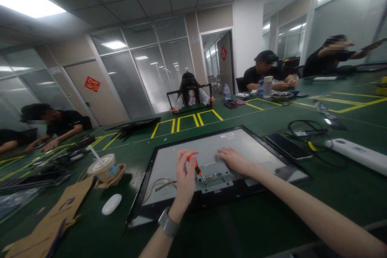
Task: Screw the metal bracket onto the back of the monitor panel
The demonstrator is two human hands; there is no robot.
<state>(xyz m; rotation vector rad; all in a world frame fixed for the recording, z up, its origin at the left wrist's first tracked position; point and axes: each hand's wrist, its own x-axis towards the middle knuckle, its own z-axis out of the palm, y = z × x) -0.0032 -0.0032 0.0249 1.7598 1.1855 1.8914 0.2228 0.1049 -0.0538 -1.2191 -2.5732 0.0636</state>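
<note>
A monitor panel [187, 149] with a black frame lies face down on the green table, its pale metal back upward. My left hand [186, 173] is closed around a screwdriver [197, 168] with an orange and black handle, held over a metal bracket [216, 183] with connector ports. The screwdriver's tip is too small to make out. My right hand [234, 160] rests on the panel's back just behind the bracket, fingers stretched out and holding nothing. Thin cables [161, 185] lie on the panel to the left of my left hand.
Left of the panel are a lidded drink cup [104, 168], a white oval case [111, 204] and flattened cardboard [57, 213]. To the right lie a phone [288, 146], black cables [305, 127] and a long white device [359, 153]. A person [188, 92] opposite holds a black frame.
</note>
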